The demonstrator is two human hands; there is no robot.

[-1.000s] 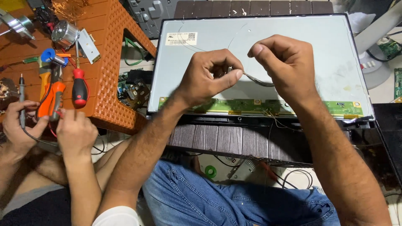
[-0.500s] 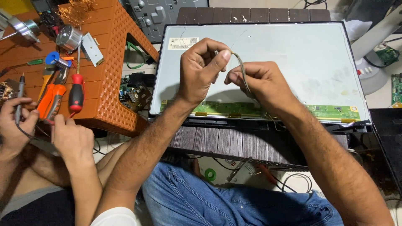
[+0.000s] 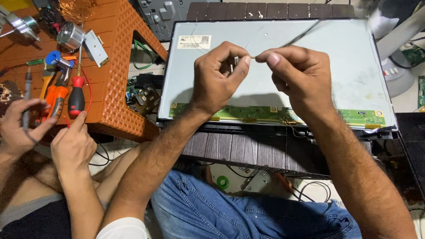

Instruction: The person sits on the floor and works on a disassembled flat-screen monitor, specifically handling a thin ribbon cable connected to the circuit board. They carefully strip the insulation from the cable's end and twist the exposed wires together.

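Since half a second ago both hands have lifted and drawn apart, and the thin wire that hung looped between them now runs nearly straight. The left hand point(image 3: 219, 75) pinches one end of the wire point(image 3: 253, 56) between thumb and forefinger; the right hand point(image 3: 299, 73) pinches it just beside, its fingers closed on the strand, which runs on up and to the right as a blurred dark line. Both hands hover above the back of the panel point(image 3: 354, 66), which lies flat, with its green circuit strip point(image 3: 354, 116) along the near edge and a white label point(image 3: 194, 42) near the far left corner.

To the left, another person's hands point(image 3: 71, 146) rest by an orange stool point(image 3: 119, 79) that carries a red-handled screwdriver point(image 3: 76, 99), pliers and small motors; one of them holds a thin probe.

The wire looks fine and is held taut, so a hard pull could snap it or tear it from wherever its far end is fixed, which the blur hides. A slip of the pinch could drop the end onto the circuit strip, where loose thin wires already lie.
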